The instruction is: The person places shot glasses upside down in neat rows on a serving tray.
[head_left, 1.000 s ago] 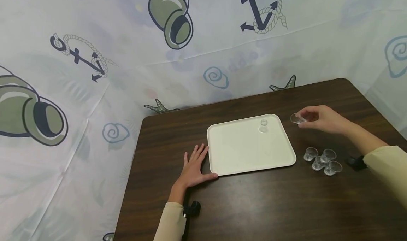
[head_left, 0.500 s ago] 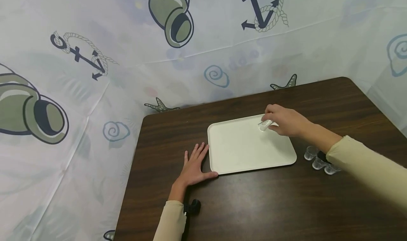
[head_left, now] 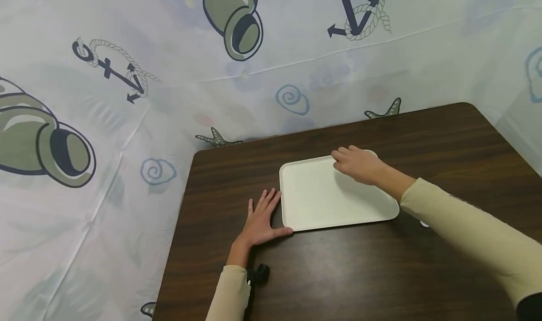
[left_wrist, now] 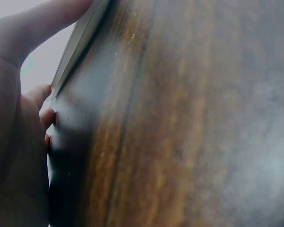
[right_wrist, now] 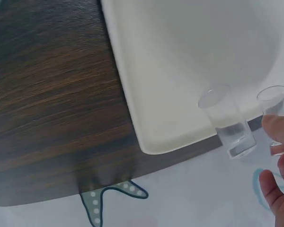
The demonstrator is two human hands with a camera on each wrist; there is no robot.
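A cream rectangular tray (head_left: pixel 317 203) lies on the dark wooden table (head_left: pixel 338 274). My left hand (head_left: pixel 260 224) is spread at its left side, with thumb and fingertips touching the rim. Over the far part of the tray, my right hand (head_left: pixel 355 164) hides what it holds in the head view. The right wrist view shows its thumb and fingers pinching a clear shot glass (right_wrist: pixel 274 100). Right beside that one, another clear shot glass (right_wrist: pixel 234 135) stands upright on the tray.
Part of a clear glass (head_left: pixel 425 224) shows below the right sleeve (head_left: pixel 457 231), which covers the spot to the right of the tray. A sea-patterned cloth (head_left: pixel 237 100) hangs behind the table. A small black wrist camera (head_left: pixel 259 274) sits by the left wrist.
My right hand has carried a shot glass from the right of the tray leftward onto its far side, next to the standing one. The left hand stays at the rim.
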